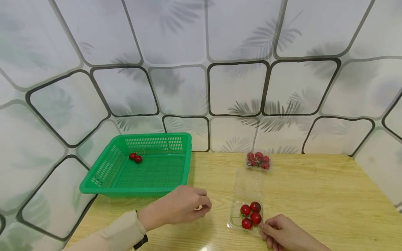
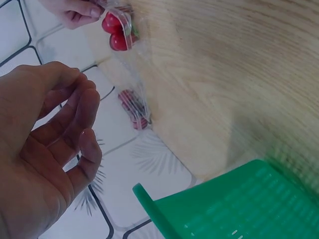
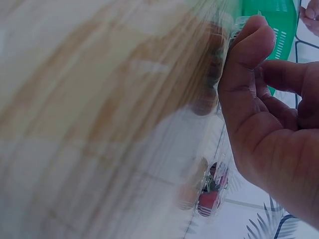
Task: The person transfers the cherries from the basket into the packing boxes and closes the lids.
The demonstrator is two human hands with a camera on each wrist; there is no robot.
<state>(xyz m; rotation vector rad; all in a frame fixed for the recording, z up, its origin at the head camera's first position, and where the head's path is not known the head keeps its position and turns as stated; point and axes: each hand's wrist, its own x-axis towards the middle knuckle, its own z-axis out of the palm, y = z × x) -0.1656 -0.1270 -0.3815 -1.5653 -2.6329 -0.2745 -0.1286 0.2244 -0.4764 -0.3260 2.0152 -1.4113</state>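
Note:
My left hand (image 1: 185,205) hovers above the table in front of the green basket, fingers loosely curled. In the left wrist view that hand (image 2: 55,134) holds nothing. A clear plastic clamshell box (image 1: 231,221) lies with its lid laid back, and several red cherries (image 1: 246,223) sit in its base. With thumb and fingers, my right hand (image 1: 287,233) pinches the near right corner of this box. In the right wrist view the bent fingers (image 3: 244,64) are against the box's side. Two cherries (image 1: 138,159) lie in the basket's far left part.
The green plastic basket (image 1: 135,191) with slotted walls stands on the left of the wooden table (image 1: 314,195). Near the wall at the back, a second clear box of cherries (image 1: 259,161) stands behind the first. A patterned wall covering (image 1: 237,89) borders the table.

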